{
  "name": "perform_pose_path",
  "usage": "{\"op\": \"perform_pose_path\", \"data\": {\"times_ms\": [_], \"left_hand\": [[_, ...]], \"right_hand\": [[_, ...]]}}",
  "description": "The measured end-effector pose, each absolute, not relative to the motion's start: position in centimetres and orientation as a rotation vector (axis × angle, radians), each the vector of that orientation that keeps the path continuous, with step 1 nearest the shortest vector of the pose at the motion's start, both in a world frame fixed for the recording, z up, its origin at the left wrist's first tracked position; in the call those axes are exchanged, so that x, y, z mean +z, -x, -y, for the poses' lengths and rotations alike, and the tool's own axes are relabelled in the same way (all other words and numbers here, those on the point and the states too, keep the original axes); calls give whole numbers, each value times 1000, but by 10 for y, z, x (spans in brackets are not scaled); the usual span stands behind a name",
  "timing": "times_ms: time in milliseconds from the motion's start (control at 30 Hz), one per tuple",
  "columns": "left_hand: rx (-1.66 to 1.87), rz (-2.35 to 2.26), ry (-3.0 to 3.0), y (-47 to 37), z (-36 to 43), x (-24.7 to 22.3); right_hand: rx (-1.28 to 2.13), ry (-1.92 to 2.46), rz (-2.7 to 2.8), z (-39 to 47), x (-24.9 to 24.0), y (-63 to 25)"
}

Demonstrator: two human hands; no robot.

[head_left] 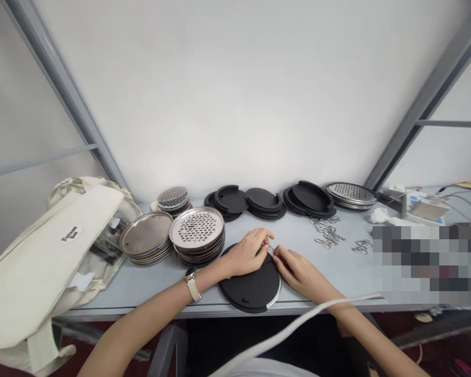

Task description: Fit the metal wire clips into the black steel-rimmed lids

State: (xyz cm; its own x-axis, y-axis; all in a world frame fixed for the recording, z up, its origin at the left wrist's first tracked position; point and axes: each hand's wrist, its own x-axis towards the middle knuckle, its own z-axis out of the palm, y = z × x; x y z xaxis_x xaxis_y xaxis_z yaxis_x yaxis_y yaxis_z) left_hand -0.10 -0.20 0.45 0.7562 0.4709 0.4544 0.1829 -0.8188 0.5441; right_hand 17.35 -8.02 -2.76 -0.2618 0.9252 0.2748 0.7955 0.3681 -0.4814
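Near the table's front edge lies a round black disc point(251, 288) with a small slot and a silver rim showing at its right side. My left hand point(249, 254) rests over the disc's upper part, its fingers curled in a pinch on a small metal wire clip point(270, 250). From the right, my right hand point(300, 269) pinches the same clip between thumb and finger at the disc's upper right edge. The fingers partly hide the clip, so I cannot tell whether it is hooked to the disc.
Left of the disc stand stacks of grater plates point(198, 228) and plain metal discs point(147, 235). Black round covers point(261, 201) line the wall. Loose wire clips point(327, 230) lie at right. A cream bag point(58, 262) sits far left; a white cord point(298, 324) crosses in front.
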Motion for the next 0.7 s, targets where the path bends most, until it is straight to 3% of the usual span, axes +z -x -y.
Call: {"op": "perform_pose_path", "data": {"times_ms": [700], "left_hand": [[700,-429,-2670,4,6,10]], "right_hand": [[209,1514,2185,78,-36,-177]]}}
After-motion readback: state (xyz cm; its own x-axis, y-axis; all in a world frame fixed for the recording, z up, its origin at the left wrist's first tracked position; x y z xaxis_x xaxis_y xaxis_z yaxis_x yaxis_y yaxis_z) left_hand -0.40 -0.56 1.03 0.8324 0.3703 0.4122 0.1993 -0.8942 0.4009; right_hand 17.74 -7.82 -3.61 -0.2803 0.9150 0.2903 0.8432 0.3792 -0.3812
